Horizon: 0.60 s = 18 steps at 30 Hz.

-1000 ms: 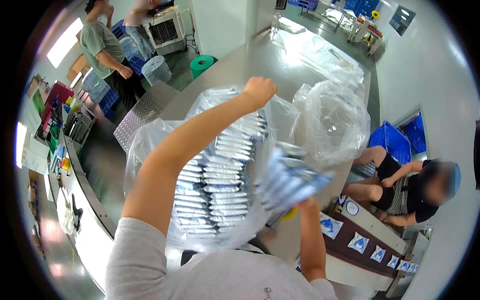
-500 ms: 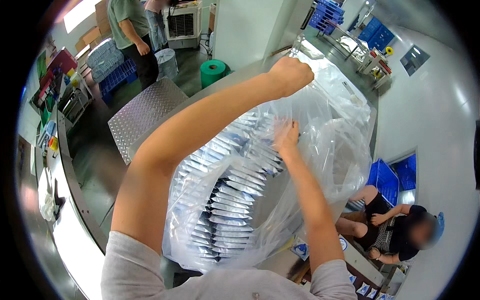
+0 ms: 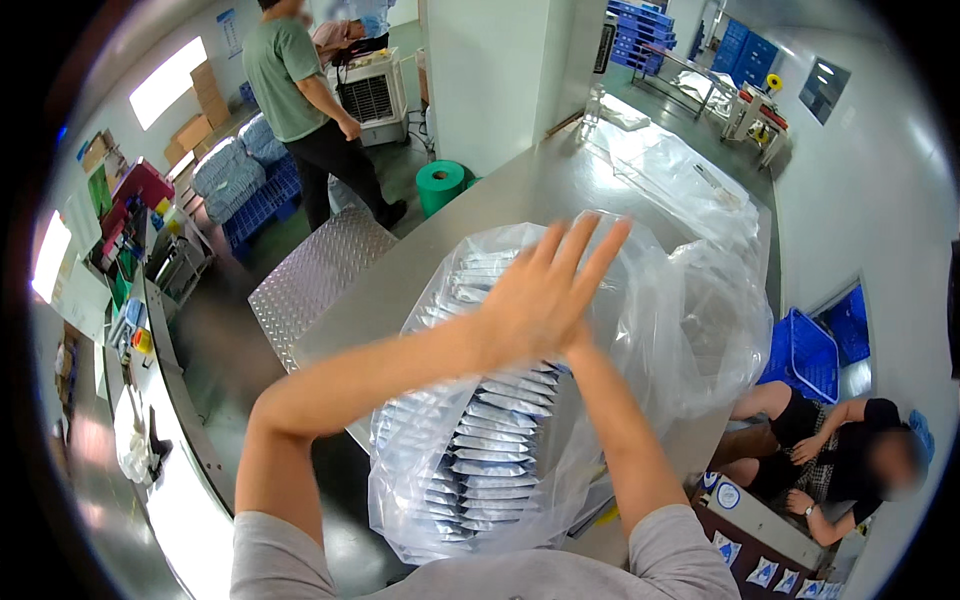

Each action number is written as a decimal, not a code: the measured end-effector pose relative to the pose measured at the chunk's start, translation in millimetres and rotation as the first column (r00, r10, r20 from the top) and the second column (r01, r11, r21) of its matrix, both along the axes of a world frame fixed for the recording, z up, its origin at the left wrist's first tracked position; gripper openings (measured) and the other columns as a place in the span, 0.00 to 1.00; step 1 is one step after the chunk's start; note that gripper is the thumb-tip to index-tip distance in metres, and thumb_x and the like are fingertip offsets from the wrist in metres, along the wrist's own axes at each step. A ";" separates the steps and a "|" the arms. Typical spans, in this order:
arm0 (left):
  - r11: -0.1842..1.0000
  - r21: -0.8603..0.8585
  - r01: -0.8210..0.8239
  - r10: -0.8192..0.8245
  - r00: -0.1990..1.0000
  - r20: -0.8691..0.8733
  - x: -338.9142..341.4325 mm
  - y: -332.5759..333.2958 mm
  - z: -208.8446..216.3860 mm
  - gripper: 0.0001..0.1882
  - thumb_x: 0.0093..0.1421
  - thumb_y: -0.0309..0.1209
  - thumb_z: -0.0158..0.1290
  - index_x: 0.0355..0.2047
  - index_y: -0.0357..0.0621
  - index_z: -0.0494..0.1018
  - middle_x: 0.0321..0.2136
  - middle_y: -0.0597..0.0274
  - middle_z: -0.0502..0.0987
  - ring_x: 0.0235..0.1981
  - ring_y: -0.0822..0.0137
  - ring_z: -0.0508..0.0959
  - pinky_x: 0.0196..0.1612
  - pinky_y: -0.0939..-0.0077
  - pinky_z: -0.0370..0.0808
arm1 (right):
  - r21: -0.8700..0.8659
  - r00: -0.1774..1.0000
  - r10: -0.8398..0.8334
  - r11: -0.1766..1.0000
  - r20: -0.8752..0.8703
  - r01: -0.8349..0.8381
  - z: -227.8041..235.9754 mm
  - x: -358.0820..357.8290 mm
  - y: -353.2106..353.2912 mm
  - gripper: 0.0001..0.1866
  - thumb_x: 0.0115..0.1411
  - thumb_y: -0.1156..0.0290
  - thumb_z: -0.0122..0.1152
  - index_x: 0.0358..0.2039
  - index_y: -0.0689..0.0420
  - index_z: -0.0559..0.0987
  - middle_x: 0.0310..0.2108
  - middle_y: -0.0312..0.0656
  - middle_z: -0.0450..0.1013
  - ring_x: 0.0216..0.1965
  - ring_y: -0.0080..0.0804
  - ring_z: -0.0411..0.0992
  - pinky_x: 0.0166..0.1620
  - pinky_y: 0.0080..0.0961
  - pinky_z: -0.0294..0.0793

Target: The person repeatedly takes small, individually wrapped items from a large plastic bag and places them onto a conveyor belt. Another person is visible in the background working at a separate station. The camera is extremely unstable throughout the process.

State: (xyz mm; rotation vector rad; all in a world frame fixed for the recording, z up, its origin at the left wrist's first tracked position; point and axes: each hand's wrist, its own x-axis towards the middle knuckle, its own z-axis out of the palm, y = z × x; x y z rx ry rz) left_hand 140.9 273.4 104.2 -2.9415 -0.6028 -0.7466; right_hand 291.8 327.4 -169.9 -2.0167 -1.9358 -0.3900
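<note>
A large clear plastic bag (image 3: 690, 340) lies across the metal table in front of me, its loose end bunched to the right. Inside it, several rows of silvery-white flat packets (image 3: 495, 450) stand packed on edge. My left hand (image 3: 548, 290) is above the bag with its fingers spread, holding nothing. My left forearm crosses over the packets. My right forearm (image 3: 625, 440) reaches up over the bag, but the right hand is mostly hidden behind the left one, so its fingers do not show.
The metal table (image 3: 530, 185) carries more clear plastic sheeting (image 3: 690, 180) at its far right. A tread-plate platform (image 3: 325, 275) and a green roll (image 3: 440, 188) are beyond its left edge. A person in a green shirt (image 3: 285, 80) stands back left; another (image 3: 830, 450) sits at right by blue crates (image 3: 803, 355).
My left hand has come down and nearer from the bag's far side, going from a fist to spread fingers. The bag's raised film has dropped. The person in green has moved right.
</note>
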 end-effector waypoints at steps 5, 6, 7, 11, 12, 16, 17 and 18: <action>0.856 -0.226 -0.465 0.146 0.636 -0.757 -99.7 -73.8 -24.2 0.57 0.45 0.51 0.64 0.65 0.39 0.43 0.61 0.45 0.56 0.51 0.52 0.71 0.50 0.61 0.71 | -0.235 0.987 0.058 0.968 -0.150 -0.093 65.0 -98.3 -64.2 0.42 0.59 0.41 0.43 0.60 0.65 0.60 0.64 0.59 0.50 0.66 0.63 0.39 0.59 0.71 0.34; 0.805 -0.241 -0.542 0.164 0.594 -0.788 -112.0 -70.2 -25.6 0.57 0.45 0.50 0.64 0.65 0.39 0.43 0.56 0.46 0.62 0.48 0.53 0.73 0.47 0.62 0.73 | -0.316 0.975 0.108 0.934 -0.197 -0.167 69.7 -111.0 -65.2 0.41 0.60 0.41 0.42 0.61 0.63 0.60 0.60 0.55 0.59 0.62 0.53 0.51 0.61 0.57 0.43; 0.747 -0.247 -0.617 0.180 0.545 -0.819 -126.4 -65.2 -27.9 0.57 0.44 0.49 0.64 0.65 0.39 0.43 0.51 0.46 0.67 0.45 0.53 0.75 0.44 0.63 0.74 | -0.389 0.955 0.156 0.888 -0.250 -0.247 74.8 -121.2 -62.2 0.40 0.61 0.40 0.41 0.62 0.60 0.60 0.55 0.50 0.67 0.59 0.42 0.63 0.62 0.44 0.52; 0.921 0.101 -0.376 0.390 0.887 -0.247 -208.3 -56.0 -32.7 0.20 0.49 0.37 0.60 0.39 0.37 0.73 0.31 0.53 0.76 0.29 0.52 0.77 0.31 0.63 0.74 | 0.280 -0.056 0.336 0.667 -0.940 -0.691 178.6 -165.3 -113.3 0.37 0.62 0.64 0.54 0.66 0.57 0.48 0.59 0.52 0.63 0.58 0.48 0.63 0.57 0.34 0.64; 0.889 0.014 -0.458 0.453 0.873 -0.184 -224.6 -42.4 -26.3 0.11 0.50 0.33 0.57 0.30 0.38 0.73 0.27 0.54 0.75 0.25 0.56 0.76 0.29 0.66 0.72 | 0.410 -0.079 0.490 0.618 -0.868 -0.671 190.2 -170.7 -131.7 0.37 0.61 0.65 0.55 0.66 0.57 0.50 0.59 0.51 0.63 0.57 0.48 0.64 0.57 0.35 0.64; 0.763 -0.383 -0.520 0.606 0.783 0.144 -302.6 10.7 -11.2 0.17 0.63 0.29 0.46 0.16 0.41 0.64 0.16 0.72 0.63 0.21 0.76 0.63 0.25 0.80 0.61 | 0.404 0.155 0.720 0.539 -0.677 -0.739 222.4 -186.0 -243.2 0.33 0.57 0.69 0.59 0.61 0.57 0.58 0.57 0.44 0.63 0.53 0.42 0.67 0.54 0.37 0.65; 0.650 -0.300 -0.698 0.731 0.683 -0.006 -339.1 25.8 -13.3 0.15 0.64 0.30 0.47 0.19 0.40 0.65 0.19 0.71 0.64 0.23 0.76 0.64 0.27 0.81 0.62 | 0.450 0.160 0.778 0.504 -0.608 -0.737 217.9 -189.5 -273.8 0.32 0.56 0.69 0.59 0.60 0.56 0.60 0.56 0.43 0.64 0.52 0.40 0.67 0.54 0.37 0.65; 0.764 -0.317 -0.562 0.625 0.767 0.146 -362.1 27.4 -20.1 0.10 0.64 0.31 0.48 0.27 0.38 0.70 0.21 0.69 0.66 0.25 0.76 0.65 0.30 0.80 0.64 | 0.485 0.174 0.825 0.471 -0.537 -0.737 210.0 -190.6 -302.5 0.31 0.55 0.70 0.60 0.59 0.56 0.61 0.55 0.41 0.65 0.50 0.38 0.67 0.54 0.37 0.66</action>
